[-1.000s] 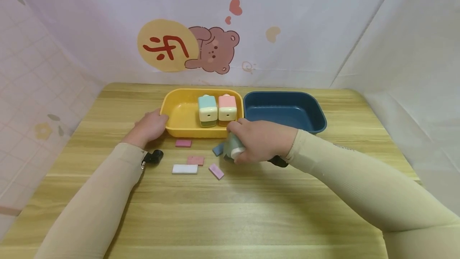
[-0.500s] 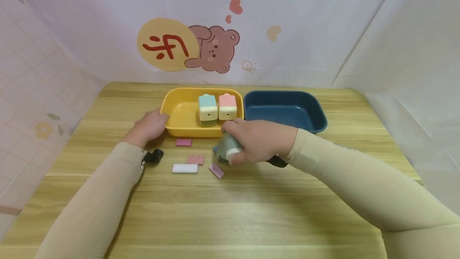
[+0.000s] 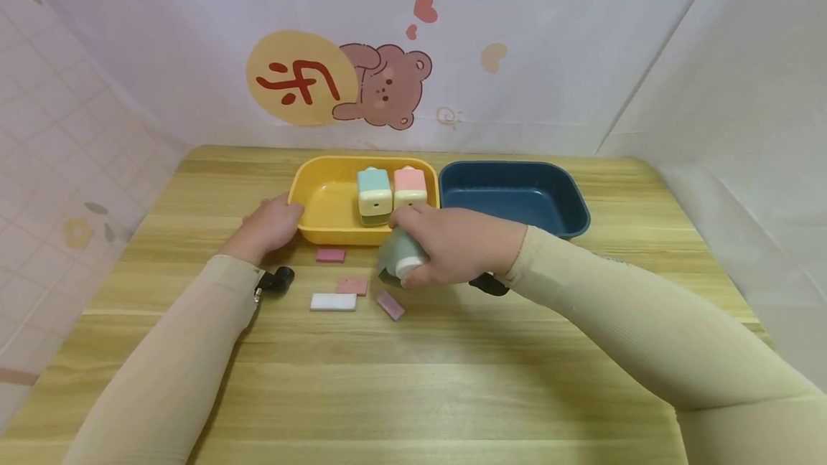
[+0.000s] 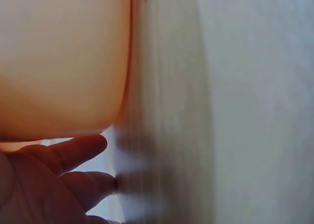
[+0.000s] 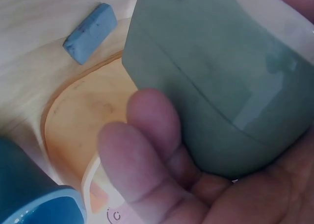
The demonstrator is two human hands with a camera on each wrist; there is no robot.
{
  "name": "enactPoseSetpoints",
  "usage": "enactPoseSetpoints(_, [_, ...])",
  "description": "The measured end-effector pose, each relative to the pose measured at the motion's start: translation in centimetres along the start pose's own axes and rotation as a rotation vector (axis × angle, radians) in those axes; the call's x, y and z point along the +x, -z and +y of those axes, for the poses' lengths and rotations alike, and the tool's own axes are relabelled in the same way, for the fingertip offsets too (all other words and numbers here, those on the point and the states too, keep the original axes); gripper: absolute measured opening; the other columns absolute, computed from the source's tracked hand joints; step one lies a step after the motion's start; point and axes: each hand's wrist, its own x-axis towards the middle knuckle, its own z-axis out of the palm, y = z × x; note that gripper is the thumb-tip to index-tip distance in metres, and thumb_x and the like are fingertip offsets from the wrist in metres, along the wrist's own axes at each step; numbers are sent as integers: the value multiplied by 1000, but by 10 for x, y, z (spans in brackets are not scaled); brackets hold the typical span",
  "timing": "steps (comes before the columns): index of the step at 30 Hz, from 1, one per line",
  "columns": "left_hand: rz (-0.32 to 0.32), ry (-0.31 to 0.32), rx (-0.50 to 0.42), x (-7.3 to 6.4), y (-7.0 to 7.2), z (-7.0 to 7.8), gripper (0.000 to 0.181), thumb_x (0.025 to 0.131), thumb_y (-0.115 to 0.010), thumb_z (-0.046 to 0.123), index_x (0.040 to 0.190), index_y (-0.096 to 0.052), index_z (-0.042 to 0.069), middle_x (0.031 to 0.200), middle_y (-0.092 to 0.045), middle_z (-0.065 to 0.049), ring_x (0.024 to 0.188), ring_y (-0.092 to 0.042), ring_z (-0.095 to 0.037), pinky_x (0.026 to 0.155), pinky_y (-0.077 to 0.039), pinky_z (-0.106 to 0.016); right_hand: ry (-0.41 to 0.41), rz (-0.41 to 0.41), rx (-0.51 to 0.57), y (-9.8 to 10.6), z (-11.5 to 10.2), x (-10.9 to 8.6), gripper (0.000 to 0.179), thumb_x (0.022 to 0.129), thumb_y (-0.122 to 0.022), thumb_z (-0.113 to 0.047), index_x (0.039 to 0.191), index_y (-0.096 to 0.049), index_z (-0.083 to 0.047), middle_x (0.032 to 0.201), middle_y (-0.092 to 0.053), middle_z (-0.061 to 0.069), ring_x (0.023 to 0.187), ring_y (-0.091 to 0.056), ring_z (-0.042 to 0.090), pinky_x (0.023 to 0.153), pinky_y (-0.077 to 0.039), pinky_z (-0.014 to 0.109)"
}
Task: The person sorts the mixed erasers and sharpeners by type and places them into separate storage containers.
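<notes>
My right hand [image 3: 461, 244] grips a grey-green pencil sharpener [image 3: 402, 250] with a white end, tilted near the front wall of the yellow bin [image 3: 342, 237]. In the right wrist view, the curled fingers lie along the sharpener's body [image 5: 211, 82]. Inside the bin, a light blue pencil sharpener [image 3: 375, 196] and a pink one [image 3: 410, 181] stand side by side. My left hand [image 3: 268, 227] touches the bin's left side. Its fingers [image 4: 83, 150] lie fairly straight against the outer wall in the left wrist view.
A dark blue bin [image 3: 507, 201] stands right of the yellow one. Eraser-like blocks lie in front: magenta [image 3: 331, 255], pink [image 3: 352, 286], white [image 3: 333, 302] and purple [image 3: 390, 306]. A blue block [image 5: 91, 34] appears in the right wrist view, hidden in the head view.
My right hand has moved left and slightly up towards the yellow bin with the grey-green sharpener, now covering the blue block and part of the pink sharpener. The left hand stays put.
</notes>
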Motion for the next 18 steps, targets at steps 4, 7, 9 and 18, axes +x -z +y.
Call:
enactPoseSetpoints(4, [0, 1, -5, -1, 0, 0, 68, 108, -17, 40, 164, -29, 4, 169, -29, -27, 158, -5, -57, 117, 4, -82, 1, 15, -3, -1, 1, 4, 75, 89, -79, -45, 147, -43, -15, 123, -58, 4, 94, -65, 21, 82, -55, 35])
enactPoseSetpoints(7, [-1, 5, -12, 0, -1, -1, 68, 108, -16, 40, 164, -28, 3, 170, -25, -27, 158, -1, -58, 117, 6, -82, -11, 14, 5, -3, 2, 7, 74, 89, -80, -45, 146, -43, -16, 122, -58, 3, 94, -65, 21, 82, -55, 34])
enactPoseSetpoints(9, [-3, 9, -15, 0, -2, -2, 69, 109, -16, 41, 165, -26, 4, 171, -22, -26, 157, 3, -58, 117, 8, -81, -15, 15, 8, -4, 3, 9, 74, 88, -80, -45, 146, -43, -17, 122, -58, 3, 93, -66, 21, 81, -55, 34])
enactPoseSetpoints(18, [2, 11, -26, 2, -2, -3, 68, 108, -17, 40, 166, -25, 6, 172, -20, -24, 158, 5, -57, 117, 10, -81, -8, 37, 2, -7, 4, 18, 72, 88, -78, -45, 145, -43, -17, 124, -55, 3, 91, -65, 20, 80, -55, 33])
